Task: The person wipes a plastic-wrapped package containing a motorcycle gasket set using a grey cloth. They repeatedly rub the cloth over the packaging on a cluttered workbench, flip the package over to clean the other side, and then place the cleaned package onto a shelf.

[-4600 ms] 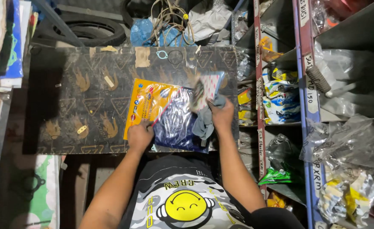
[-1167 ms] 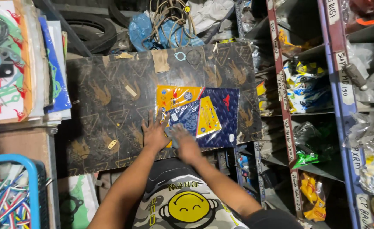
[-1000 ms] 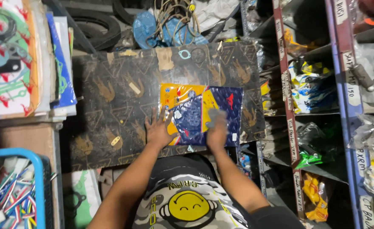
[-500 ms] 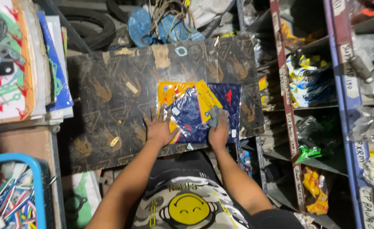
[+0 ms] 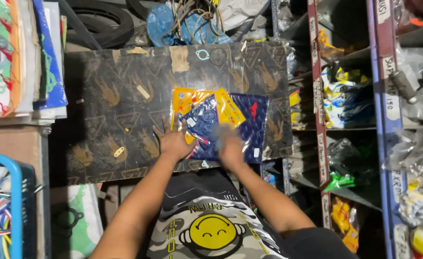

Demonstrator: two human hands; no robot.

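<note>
Dark patterned table (image 5: 125, 96); packed shelves (image 5: 355, 105) at right, tyre (image 5: 101, 19) behind. Yellow-and-blue plastic packet (image 5: 221, 120) lies flat mid-table. Left hand (image 5: 175, 144) spread, pressing its edge; right hand (image 5: 230, 146) blurred upon it, grip indeterminate.

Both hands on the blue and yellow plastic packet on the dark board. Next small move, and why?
Probably sweep the right hand on toward the packet's right edge while the left hand pins the left side. The left lies flat, fingers spread, on the board and packet edge; the right is motion-blurred on the plastic.

Dark patterned worktop (image 5: 125, 105), blue metal shelving (image 5: 381, 110), tyre (image 5: 103, 19), dim light
</note>
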